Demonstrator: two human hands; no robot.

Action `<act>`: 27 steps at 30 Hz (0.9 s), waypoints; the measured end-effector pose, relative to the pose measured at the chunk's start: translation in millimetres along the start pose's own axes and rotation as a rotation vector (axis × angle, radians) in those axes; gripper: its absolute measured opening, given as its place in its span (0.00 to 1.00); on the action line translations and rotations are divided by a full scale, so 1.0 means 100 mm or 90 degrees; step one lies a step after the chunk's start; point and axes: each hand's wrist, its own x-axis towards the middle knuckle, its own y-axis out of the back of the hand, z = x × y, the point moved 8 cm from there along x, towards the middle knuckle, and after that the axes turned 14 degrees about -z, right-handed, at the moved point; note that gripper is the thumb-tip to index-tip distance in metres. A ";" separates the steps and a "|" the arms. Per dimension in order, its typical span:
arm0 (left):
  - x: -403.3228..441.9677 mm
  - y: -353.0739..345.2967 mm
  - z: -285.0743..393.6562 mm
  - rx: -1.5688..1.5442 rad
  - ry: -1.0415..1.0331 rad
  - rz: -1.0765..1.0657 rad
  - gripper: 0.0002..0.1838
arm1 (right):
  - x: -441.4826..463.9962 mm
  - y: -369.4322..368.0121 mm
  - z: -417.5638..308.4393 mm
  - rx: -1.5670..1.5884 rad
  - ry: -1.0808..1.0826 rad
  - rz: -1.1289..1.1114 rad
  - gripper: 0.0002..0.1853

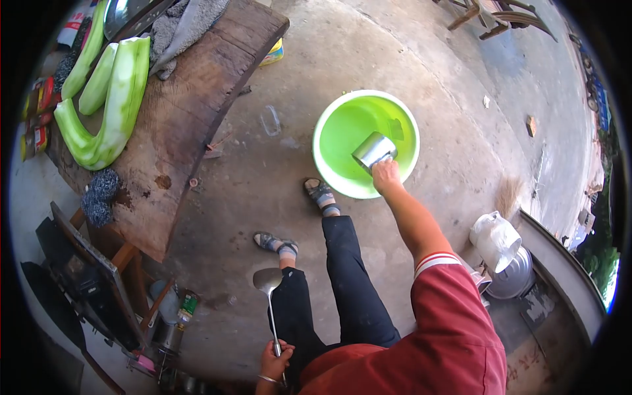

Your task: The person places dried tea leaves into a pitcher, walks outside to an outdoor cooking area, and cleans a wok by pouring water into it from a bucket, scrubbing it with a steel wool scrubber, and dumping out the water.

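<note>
My right hand is closed round the handle of a metal mug, which is tilted over a green basin with a pale rim on the floor. The mug's open end faces left, inside the basin's outline. Low in the view, my left hand is wrapped round the handle of a metal ladle, whose wide head points away from me above my leg.
At the left, a thick wooden table holds peeled green gourds, a grey cloth and scouring pads. A black pan stands below. At the right are a white pot and a round lid.
</note>
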 end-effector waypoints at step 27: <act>0.30 -0.05 0.35 -0.056 -0.027 -0.001 0.12 | 1.23 0.21 0.16 0.782 -0.142 0.075 0.23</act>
